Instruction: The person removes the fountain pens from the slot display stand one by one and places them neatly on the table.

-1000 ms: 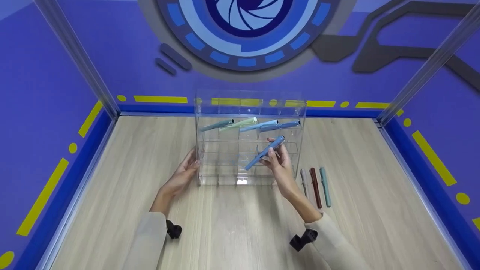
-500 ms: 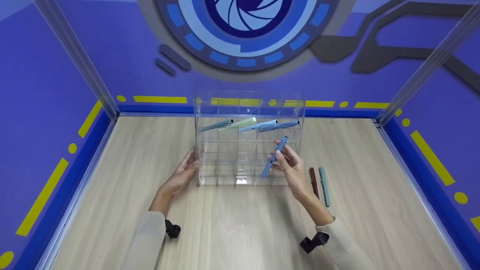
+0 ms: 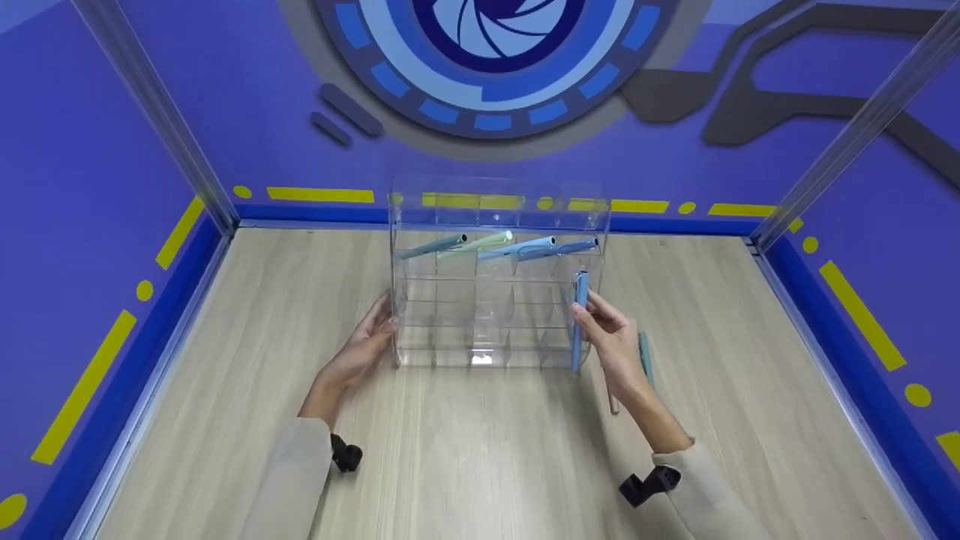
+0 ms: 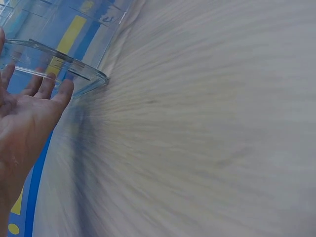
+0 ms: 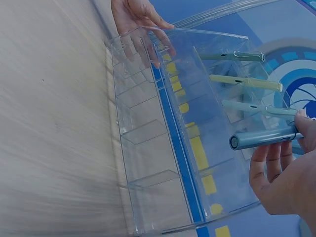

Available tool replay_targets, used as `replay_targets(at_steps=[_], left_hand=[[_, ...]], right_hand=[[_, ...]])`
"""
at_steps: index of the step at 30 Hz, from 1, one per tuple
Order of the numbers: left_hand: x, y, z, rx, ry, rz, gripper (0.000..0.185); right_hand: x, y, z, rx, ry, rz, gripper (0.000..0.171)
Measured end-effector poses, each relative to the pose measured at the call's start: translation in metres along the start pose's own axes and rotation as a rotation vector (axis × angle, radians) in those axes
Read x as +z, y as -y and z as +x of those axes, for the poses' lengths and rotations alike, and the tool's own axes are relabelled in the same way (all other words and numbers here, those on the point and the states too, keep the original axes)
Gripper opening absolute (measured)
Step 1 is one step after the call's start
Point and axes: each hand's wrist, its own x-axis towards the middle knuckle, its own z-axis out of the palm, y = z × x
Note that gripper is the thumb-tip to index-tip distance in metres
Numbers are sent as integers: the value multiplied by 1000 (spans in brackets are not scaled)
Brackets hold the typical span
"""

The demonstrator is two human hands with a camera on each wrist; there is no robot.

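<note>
Table: a pale wood-grain table (image 3: 225,390) is carrying a clear acrylic organiser (image 3: 495,217) near its far edge.
Room: purple walls with yellow dashes are enclosing the table.
Right hand: the right hand (image 3: 611,337) is pinching a blue pen (image 3: 578,319) upright at the organiser's right front corner.
Left hand: the left hand (image 3: 364,345), fingers straight, is pressing the organiser's left wall.
Loose pens: a teal pen (image 3: 645,356) is lying beside the right hand.

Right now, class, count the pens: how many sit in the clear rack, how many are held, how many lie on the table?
Pens in the clear rack: 4
Blue pen held in the right hand: 1
Loose pens on the table, partly behind that hand: 2 visible
Total: 7 pens visible
</note>
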Motion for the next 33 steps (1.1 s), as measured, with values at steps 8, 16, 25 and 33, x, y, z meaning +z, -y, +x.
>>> replay_targets(at_steps=[8,16,25,33], left_hand=[[0,1,-2,18,2,-22,73],[0,1,-1,19,14,-34,72],[0,0,0,-1,10,-31,74],[0,0,0,-15,-6,-26,70]], right_hand=[[-14,-5,-1,40,-61,-19,42],[-38,-12,-3,74,-140,33,33],[-66,-21,-6,92,-247,13,35],[-84,-34,-9,116,-304,-5,41]])
